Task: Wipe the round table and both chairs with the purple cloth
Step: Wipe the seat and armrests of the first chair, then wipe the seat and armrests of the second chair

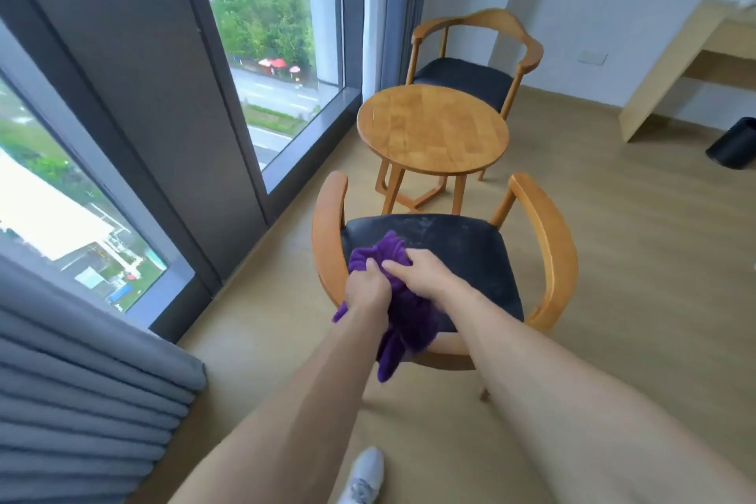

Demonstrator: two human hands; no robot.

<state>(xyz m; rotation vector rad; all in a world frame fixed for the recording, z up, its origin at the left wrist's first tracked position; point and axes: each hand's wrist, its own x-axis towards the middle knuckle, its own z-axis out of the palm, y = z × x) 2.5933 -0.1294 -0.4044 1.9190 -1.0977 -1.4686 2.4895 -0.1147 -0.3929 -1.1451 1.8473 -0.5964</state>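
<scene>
A bunched purple cloth hangs over the near chair's black seat, held by both hands. My left hand grips its left part in a fist. My right hand pinches the cloth from the right. The near chair has a curved wooden back and a dusty black seat. Beyond it stands the round wooden table, bare on top. The far chair, same build, sits behind the table by the wall.
Floor-to-ceiling windows and grey curtains run along the left. A light wooden desk and a black bin stand at the right. My white shoe is on the wood floor below.
</scene>
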